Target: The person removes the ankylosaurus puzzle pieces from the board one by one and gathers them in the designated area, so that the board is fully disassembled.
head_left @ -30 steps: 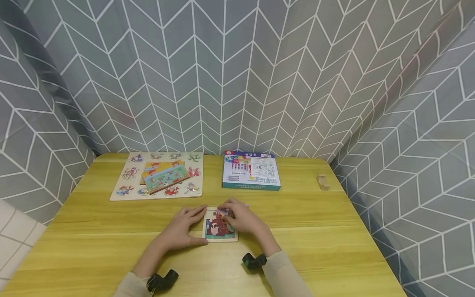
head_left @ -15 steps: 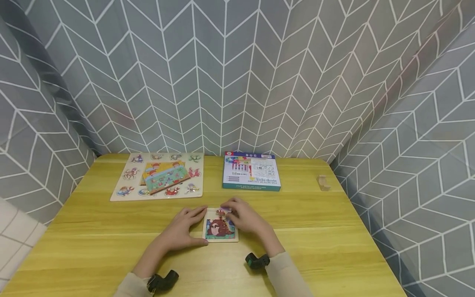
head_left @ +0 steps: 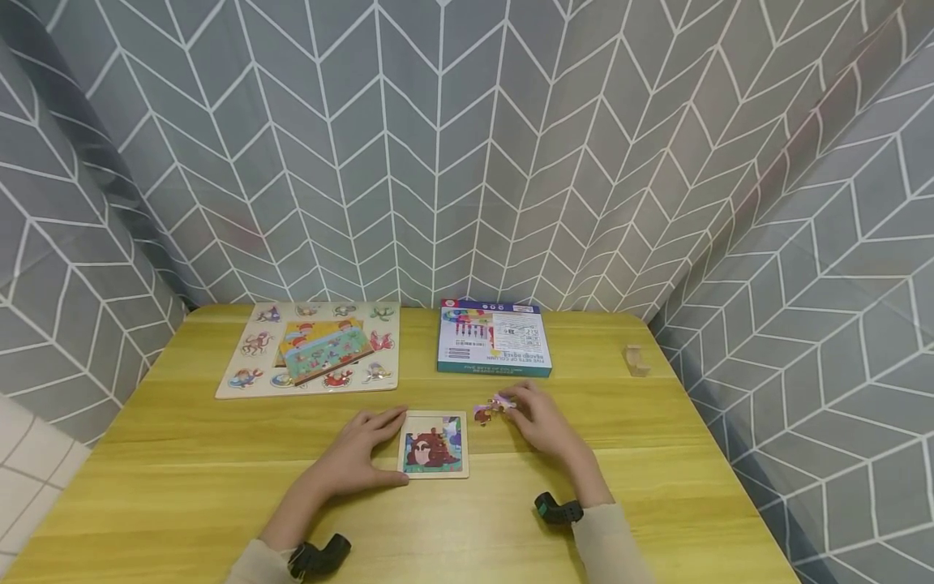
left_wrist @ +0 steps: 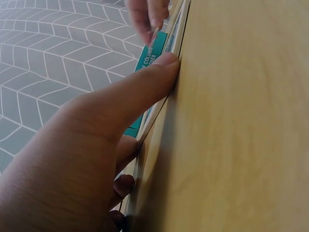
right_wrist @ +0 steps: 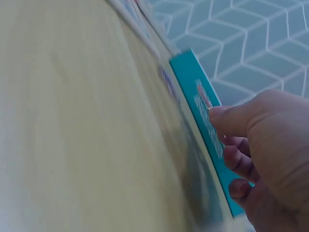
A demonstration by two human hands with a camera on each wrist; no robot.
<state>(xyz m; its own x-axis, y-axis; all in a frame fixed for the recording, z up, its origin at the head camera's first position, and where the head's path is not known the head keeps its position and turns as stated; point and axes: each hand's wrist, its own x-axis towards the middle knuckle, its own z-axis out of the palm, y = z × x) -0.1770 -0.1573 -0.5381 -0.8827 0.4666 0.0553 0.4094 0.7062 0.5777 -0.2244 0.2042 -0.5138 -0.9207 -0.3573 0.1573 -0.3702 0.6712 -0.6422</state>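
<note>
Pinching a puzzle piece [right_wrist: 203, 96]: right fingers [right_wrist: 236, 119]

On my head feed, a grey fabric curtain [head_left: 409, 146] with white chevron lines fills the background, its soft vertical folds wrapping round both sides. I notice a faint pinkish tint along a slanting fold at right. Below it stands a wood-grain table [head_left: 693, 503], yellowish, with rounded far corners; I can't tell whether its back edge touches the cloth. At lower left I see white tiles [head_left: 29, 478] with dark joints. Light falls diffusely, leaving a pale sheen on the near tabletop. My right wrist feed renders the curtain bluish.
</note>
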